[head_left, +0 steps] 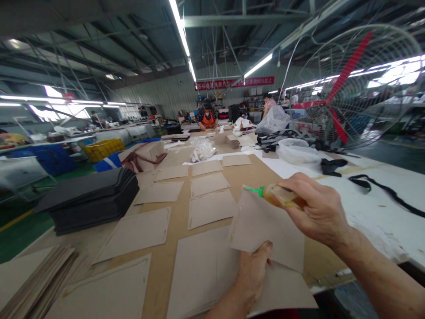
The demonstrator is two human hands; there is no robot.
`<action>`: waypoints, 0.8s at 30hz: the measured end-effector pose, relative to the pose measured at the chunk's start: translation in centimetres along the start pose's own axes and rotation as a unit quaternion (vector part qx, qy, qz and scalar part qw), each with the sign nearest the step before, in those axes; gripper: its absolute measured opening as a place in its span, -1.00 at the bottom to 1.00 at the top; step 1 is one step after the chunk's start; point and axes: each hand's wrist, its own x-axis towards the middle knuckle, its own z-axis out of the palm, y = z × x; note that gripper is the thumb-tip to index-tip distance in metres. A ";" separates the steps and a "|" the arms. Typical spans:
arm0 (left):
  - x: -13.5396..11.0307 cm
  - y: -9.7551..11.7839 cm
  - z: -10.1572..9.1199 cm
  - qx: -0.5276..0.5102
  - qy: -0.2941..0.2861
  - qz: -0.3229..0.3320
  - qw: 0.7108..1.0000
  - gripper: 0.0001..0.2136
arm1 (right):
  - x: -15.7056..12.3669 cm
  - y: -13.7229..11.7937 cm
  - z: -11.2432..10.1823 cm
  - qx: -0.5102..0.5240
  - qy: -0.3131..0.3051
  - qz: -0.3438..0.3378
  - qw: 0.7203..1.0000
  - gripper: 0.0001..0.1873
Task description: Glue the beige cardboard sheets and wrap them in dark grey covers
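Note:
My right hand (315,206) is wrapped round a glue bottle (282,196) with amber contents and a green nozzle. The nozzle tip is at the upper left corner of a grey-beige cardboard sheet (268,230). My left hand (254,274) grips the near edge of that sheet, thumb on top, and the sheet is tilted. A line of glue shows along its left edge. Beneath it lie larger cardboard sheets (199,266). To the left, several cardboard pieces (212,208) lie spread in rows, some with glue lines along their edges.
A stack of black sheets (96,199) stands at the left, with a pile of cardboard (36,279) nearer me. Plastic bags (295,150) and black straps (361,179) lie at the right. A large fan (345,88) stands beyond the table. A person (207,115) works at the far end.

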 end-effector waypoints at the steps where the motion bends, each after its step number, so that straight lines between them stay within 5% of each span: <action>1: 0.0 0.0 0.0 0.000 0.003 -0.001 1.000 -0.75 | 0.0 0.0 -0.1 -0.002 -0.004 -0.001 1.000 -0.67; 24: 0.0 0.8 -0.1 -0.038 0.023 0.000 0.999 -0.65 | -2.3 1.5 -2.7 -0.107 -0.092 0.060 0.988 -0.83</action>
